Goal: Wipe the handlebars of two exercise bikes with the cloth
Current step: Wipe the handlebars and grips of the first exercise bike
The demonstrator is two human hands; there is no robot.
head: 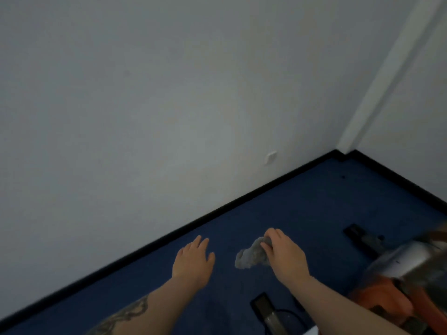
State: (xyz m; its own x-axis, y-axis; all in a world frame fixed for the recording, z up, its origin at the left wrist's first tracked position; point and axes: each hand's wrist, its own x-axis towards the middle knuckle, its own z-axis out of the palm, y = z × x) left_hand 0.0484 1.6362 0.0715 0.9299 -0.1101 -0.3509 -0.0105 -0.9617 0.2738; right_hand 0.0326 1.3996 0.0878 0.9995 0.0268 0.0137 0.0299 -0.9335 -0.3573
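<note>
— Over the dark blue carpet (302, 204), what's in the right hand (283, 252)?
— A crumpled grey cloth (250, 256), soft and fuzzy, pinched in curled fingers and hanging free.
— And the left hand (193, 261)?
— Flat, fingers spread, holding nothing.
— Around them?
— A smooth pale wall (145, 105) with a black skirting strip (169, 238); at right, a blurred grey-and-orange exercise bike frame (399, 281) with black feet.
</note>
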